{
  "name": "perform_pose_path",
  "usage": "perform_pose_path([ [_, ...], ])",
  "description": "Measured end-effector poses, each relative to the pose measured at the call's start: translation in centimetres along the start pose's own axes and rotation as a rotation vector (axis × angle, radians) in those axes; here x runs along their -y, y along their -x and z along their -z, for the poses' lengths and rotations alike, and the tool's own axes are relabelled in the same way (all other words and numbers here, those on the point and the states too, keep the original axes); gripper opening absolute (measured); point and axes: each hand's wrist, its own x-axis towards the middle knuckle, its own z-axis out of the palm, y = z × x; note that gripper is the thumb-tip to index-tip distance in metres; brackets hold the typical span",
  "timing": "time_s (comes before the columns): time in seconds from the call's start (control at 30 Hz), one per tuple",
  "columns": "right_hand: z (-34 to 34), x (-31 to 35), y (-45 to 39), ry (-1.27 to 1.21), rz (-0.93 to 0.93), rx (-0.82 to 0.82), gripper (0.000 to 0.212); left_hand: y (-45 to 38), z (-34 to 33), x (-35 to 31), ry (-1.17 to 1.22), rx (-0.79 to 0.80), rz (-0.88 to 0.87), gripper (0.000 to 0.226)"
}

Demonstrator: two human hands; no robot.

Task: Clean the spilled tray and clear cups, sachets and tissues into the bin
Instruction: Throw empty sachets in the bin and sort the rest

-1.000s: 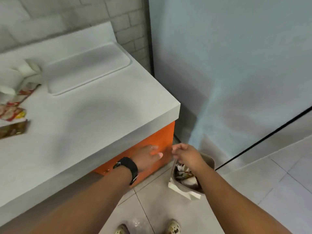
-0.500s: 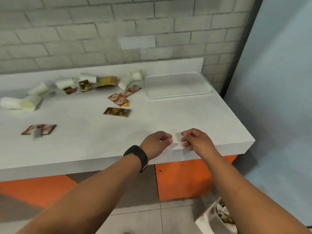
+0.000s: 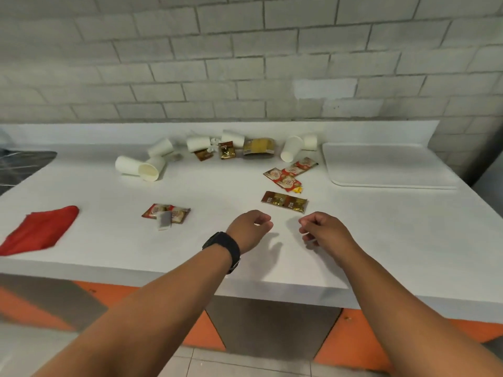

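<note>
1. Bare and loosely curled, the fingers of the left hand (image 3: 249,229) hold nothing, thumb and fingertips a little apart above the white countertop (image 3: 381,227).
2. The right hand (image 3: 321,231) hangs the same way, fingers bent inward. A thin pale sliver shows under them, but whether it is pinched or merely lying on the counter cannot be told.
3. Just beyond the gap between the two hands lies the brown-and-gold twin sachet strip (image 3: 284,201), flat, its long axis running left to right and slightly skewed. It is the nearest litter; the right hand looks marginally closer, so a short forward reach from that side seems the likely next move.
4. Left of that strip lie red-and-white sachets with a grey slip (image 3: 166,214). Behind the strip sits a cluster of red sachets (image 3: 288,174).
5. Farther behind it, along the wall, white paper cups (image 3: 291,152) lie tipped among gold packets (image 3: 258,145), with more cups (image 3: 141,167) to the left.
6. To the strip's right and back sits the flat white rectangular tray (image 3: 389,165), holding nothing visible.
7. Far left of the strip lies a red cloth (image 3: 40,229).
8. Both forearms stretch forward over the counter edge, wrists level, a black watch (image 3: 221,247) on the left one.
</note>
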Motion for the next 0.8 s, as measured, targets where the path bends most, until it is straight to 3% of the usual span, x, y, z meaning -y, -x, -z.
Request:
perform_pose_path([
  [0.23, -8.9, 3.3, -3.8, 0.025, 0.033, 0.094, 0.013, -3.3, 8.6, 8.6, -0.069, -0.19, 0.108, 0.034],
  [0.33, -11.9, 4.3, -4.9, 0.067, 0.051, 0.128, 0.01, -3.8, 11.6, 11.6, -0.372, -0.289, 0.164, 0.042],
  [0.5, -17.4, 6.3, -7.0, 0.201, 0.109, 0.202, 0.008, -4.2, 15.3, 15.8, -0.537, -0.203, 0.309, 0.066],
  [0.67, -22.5, 8.8, -8.6, 0.334, 0.177, 0.264, 0.012, -4.5, 16.5, 17.6, -0.549, -0.164, 0.24, 0.045],
  [0.8, -26.8, 10.2, -10.3, 0.51, 0.243, 0.311, 0.047, -4.2, 17.0, 18.1, -0.445, -0.253, 0.147, 0.033],
])
